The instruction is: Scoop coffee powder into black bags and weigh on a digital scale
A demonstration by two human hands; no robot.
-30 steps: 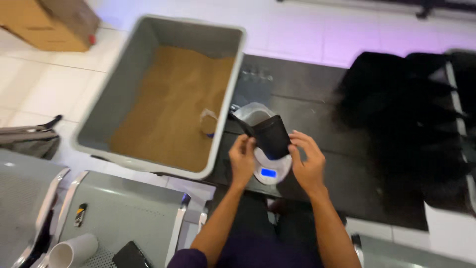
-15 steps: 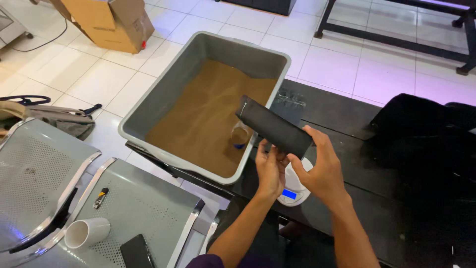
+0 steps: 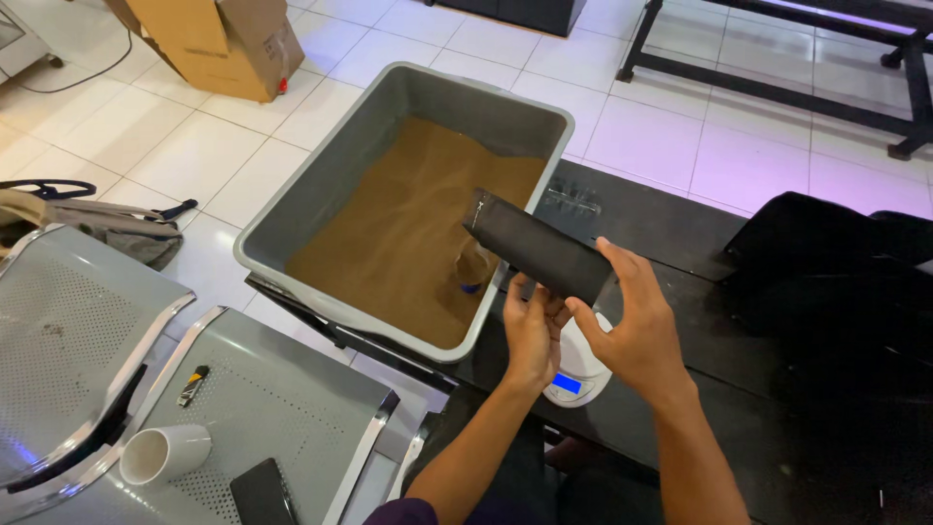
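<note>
Both hands hold a black pouch (image 3: 537, 247), tilted with its open mouth toward a large grey tub (image 3: 347, 175) of brown powder (image 3: 408, 224). My left hand (image 3: 532, 331) grips the pouch from below. My right hand (image 3: 630, 321) holds its lower end from the right. The pouch's mouth hangs over the tub's near right part, above a small scoop-like cup (image 3: 473, 267) half sunk in the powder. Under my hands sits a small white digital scale (image 3: 575, 374) with a lit blue display, on a black table (image 3: 671, 243).
A pile of black pouches (image 3: 826, 262) lies on the table at right. Grey metal bench seats (image 3: 253, 408) at lower left hold a white cup (image 3: 163, 453), a dark phone (image 3: 260, 494) and a small object. A cardboard box (image 3: 219, 39) stands on the tiled floor behind.
The pouch went from upright over the scale to tilted sideways, with its mouth now out over the tub. The camera view shifted toward the tub.
</note>
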